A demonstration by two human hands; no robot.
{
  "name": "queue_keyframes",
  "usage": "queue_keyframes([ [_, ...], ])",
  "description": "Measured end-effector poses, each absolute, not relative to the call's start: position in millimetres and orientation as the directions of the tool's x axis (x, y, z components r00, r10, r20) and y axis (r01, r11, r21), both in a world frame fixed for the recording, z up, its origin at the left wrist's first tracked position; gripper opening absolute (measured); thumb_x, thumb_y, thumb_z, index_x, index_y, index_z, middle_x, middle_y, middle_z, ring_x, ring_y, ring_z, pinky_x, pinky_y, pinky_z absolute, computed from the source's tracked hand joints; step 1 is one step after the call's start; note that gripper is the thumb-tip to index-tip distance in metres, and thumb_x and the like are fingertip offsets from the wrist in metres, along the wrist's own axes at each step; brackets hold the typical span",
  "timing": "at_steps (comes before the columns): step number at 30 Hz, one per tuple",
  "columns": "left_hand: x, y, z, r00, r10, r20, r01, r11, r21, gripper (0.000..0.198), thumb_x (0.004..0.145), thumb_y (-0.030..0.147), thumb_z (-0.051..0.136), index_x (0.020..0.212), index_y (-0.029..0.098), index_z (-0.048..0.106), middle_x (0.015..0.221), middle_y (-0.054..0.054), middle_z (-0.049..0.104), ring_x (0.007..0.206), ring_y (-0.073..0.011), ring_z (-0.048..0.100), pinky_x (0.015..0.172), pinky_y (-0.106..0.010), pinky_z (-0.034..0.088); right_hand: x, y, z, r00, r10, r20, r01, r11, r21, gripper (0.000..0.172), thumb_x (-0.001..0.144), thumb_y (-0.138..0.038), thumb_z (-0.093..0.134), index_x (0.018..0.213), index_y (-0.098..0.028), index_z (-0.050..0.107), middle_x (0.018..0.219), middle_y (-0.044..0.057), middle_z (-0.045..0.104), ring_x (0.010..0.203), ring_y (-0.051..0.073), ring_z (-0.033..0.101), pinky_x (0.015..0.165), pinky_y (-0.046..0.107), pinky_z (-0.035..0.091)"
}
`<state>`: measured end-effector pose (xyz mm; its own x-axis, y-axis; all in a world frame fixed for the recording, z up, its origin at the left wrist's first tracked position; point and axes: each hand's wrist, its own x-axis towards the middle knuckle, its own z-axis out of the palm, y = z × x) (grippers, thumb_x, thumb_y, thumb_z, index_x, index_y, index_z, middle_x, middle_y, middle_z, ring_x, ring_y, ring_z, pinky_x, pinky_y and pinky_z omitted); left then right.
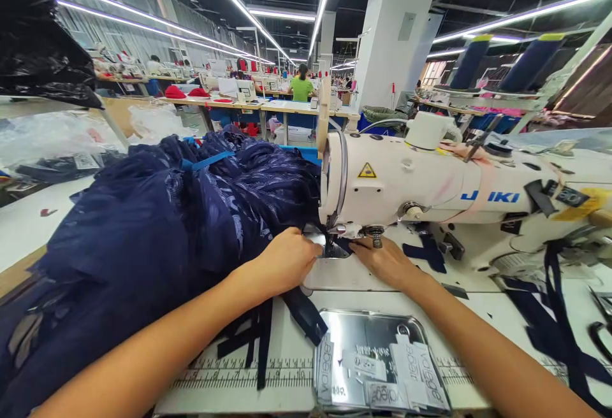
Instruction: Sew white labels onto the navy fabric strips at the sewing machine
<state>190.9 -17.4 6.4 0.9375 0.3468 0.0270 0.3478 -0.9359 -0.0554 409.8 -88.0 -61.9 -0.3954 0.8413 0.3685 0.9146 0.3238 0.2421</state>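
My left hand (288,260) is closed just left of the needle of a white sewing machine (382,179), its fingers curled on navy fabric mostly hidden by the hand. Below it a navy fabric strip (306,317) hangs towards a metal tray. My right hand (385,261) reaches under the machine arm from the right. Its fingertips pinch a small edge of navy fabric (345,245) beside the presser foot (331,245). Against my left forearm lies a large heap of navy garments (157,239), with a blue tie (210,160) round part of it.
The metal tray (377,322) holds several printed labels (415,373) at the table's front, over a printed ruler (268,372). Navy scraps (425,252) and strips (554,329) lie to the right. Thread cones (530,71) stand behind the machine. A person in green (301,88) sits farther off.
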Motion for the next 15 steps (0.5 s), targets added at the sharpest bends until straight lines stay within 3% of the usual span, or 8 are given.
queue_keyframes([
  [3,163.3,-40.3,11.0,0.967,0.254,-0.009,0.254,-0.964,0.074,0.012,0.076,0.017,0.048,0.074,0.019,0.060,0.072,-0.001,0.061,0.072,-0.0151,0.058,0.071,-0.027,0.040,411.4,-88.2,-63.8,-0.377,0.851,0.367,0.926,0.329,0.186,0.025,0.086,-0.020,0.040,0.093,-0.010,0.062,0.086,0.013,0.062,0.078,0.022,0.057,0.068,0.035,0.046],
  [6,146.6,-52.3,-7.3,0.968,0.252,0.002,0.252,-0.967,0.041,0.013,0.070,0.015,0.053,0.079,0.019,0.060,0.080,-0.002,0.061,0.074,-0.0164,0.057,0.070,-0.028,0.041,405.4,-87.7,-60.3,-0.334,0.881,0.334,0.942,0.300,0.149,0.024,0.086,-0.023,0.042,0.092,-0.011,0.062,0.087,0.012,0.062,0.079,0.021,0.056,0.070,0.034,0.045],
  [9,144.3,-51.1,-25.6,0.943,0.300,0.143,0.297,-0.954,0.040,0.021,0.070,0.009,0.045,0.078,0.019,0.061,0.082,-0.003,0.063,0.075,-0.0172,0.058,0.071,-0.030,0.043,402.0,-89.1,-50.0,-0.276,0.923,0.268,0.961,0.255,0.108,0.022,0.085,-0.023,0.045,0.094,-0.012,0.061,0.087,0.011,0.061,0.083,0.020,0.055,0.074,0.032,0.043],
  [12,153.4,-46.9,-27.5,0.846,0.428,0.317,0.364,-0.899,0.242,0.025,0.072,0.014,0.036,0.081,0.020,0.059,0.079,-0.001,0.064,0.073,-0.0169,0.059,0.068,-0.028,0.046,405.8,-101.7,-33.5,-0.235,0.946,0.225,0.972,0.232,0.040,0.021,0.081,-0.020,0.052,0.099,-0.012,0.059,0.089,0.009,0.059,0.083,0.019,0.054,0.073,0.030,0.042],
  [15,169.5,-51.3,-19.5,0.730,0.574,0.371,0.388,-0.795,0.466,0.024,0.074,0.018,0.032,0.077,0.020,0.056,0.070,0.000,0.063,0.065,-0.0167,0.059,0.059,-0.026,0.046,408.9,-132.1,-15.7,-0.207,0.951,0.228,0.973,0.224,-0.050,0.012,0.081,-0.015,0.050,0.087,-0.013,0.060,0.086,0.006,0.057,0.079,0.016,0.053,0.069,0.027,0.041],
])
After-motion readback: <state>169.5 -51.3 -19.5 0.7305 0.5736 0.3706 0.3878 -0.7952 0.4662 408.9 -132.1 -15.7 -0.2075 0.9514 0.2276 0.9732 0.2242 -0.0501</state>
